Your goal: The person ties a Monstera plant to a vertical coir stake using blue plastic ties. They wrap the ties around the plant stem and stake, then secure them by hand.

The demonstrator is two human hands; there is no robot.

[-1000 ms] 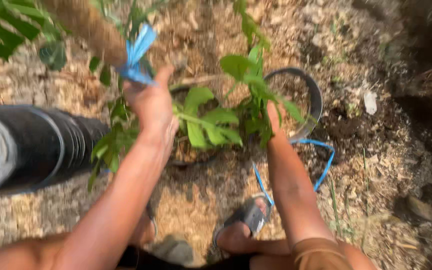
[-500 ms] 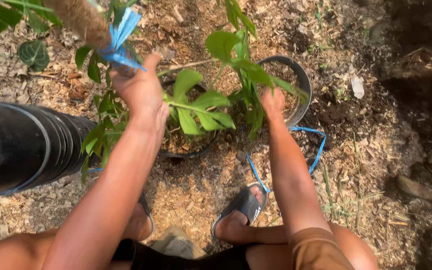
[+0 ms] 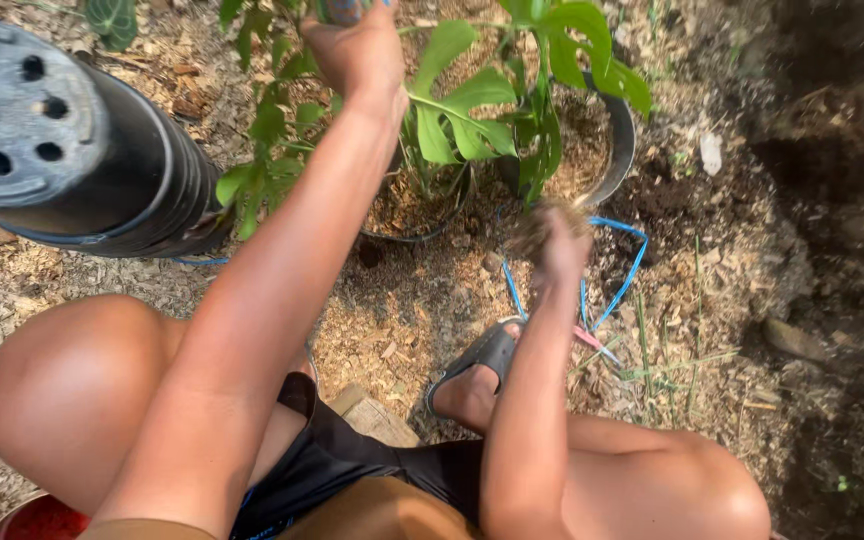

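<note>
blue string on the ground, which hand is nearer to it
Right. The right hand, holding a clump of fibrous mulch, hangs just beside the blue string loop. The left hand is up at the top of the frame, among the plant leaves, well away.

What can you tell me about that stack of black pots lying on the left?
The stack of black pots lies on its side on the wood-chip ground, its round base turned towards the camera. The base is dusty grey-black, looks like plastic, and has several round drain holes. Behind it, nested rims show as close ridges. A thin blue line runs along its lower edge. Green leaves overlap its right end. Neither hand touches it; the left hand is raised well to its right.
</note>
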